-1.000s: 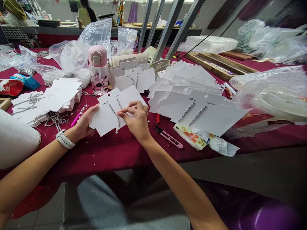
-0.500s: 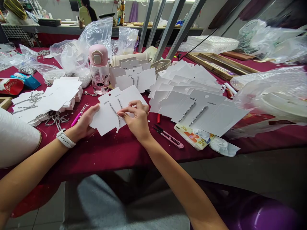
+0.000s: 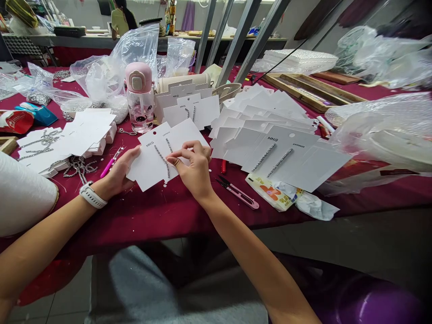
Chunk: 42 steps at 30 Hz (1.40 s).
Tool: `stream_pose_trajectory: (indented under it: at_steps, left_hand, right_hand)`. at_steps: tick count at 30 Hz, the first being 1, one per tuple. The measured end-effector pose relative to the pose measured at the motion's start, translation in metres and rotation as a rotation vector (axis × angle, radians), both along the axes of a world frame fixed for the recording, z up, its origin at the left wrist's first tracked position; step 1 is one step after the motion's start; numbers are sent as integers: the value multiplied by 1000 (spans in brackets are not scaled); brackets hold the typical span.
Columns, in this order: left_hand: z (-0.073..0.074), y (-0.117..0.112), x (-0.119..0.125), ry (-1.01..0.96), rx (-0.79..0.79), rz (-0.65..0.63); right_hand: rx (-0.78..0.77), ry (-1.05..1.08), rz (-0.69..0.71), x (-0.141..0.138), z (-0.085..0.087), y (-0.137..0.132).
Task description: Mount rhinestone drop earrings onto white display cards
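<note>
My left hand (image 3: 119, 173), with a white watch on its wrist, grips the left edge of a white earring card (image 3: 148, 175) printed MNG. The card is tilted up above the table. On its front lie two silver beaded strand earrings (image 3: 161, 157). My right hand (image 3: 195, 168) is over the card's right side, thumb and index finger pinched together at the middle of the left strand. Its fingers partly cover the other strand. Another blank-looking white card (image 3: 191, 130) shows behind, at the right hand.
To the right are fanned white cards (image 3: 232, 150), one bearing two strands, and pink thread snips (image 3: 239, 193). A pink-lidded bottle (image 3: 140, 101) stands behind my hands. Stacked cards (image 3: 87, 130), loose silver chains (image 3: 79, 168) and a pink seam ripper (image 3: 110, 166) lie left, near a white roll (image 3: 25, 198).
Almost nothing differs. My right hand has shifted very slightly to the right, its fingertips still pinched at the strand; my left hand keeps its hold on the card.
</note>
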<state>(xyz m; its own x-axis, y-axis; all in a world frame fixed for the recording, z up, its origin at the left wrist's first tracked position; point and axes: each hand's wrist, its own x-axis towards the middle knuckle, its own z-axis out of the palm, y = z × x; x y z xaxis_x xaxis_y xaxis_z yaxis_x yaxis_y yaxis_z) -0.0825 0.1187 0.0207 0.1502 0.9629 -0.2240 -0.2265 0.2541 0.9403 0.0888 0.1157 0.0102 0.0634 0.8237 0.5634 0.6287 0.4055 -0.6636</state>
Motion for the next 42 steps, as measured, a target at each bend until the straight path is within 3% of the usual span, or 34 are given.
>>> stream_pose_trajectory:
  at_steps: [13,26,36,42]
  left_hand:
    - [-5,2,-4,-1,-5,48]
    - [2,-4,1,-99,-18,-34]
    - [6,-4,4,-138,-22,-20]
    - [7,-4,6,-163,-2,3]
  right_hand:
    - [-96,6,65,0,2,0]
    - [-144,15,89,-1,4,-2]
    - [-123,-25,114,0,2,0]
    - [-29,43,79,4,1,0]
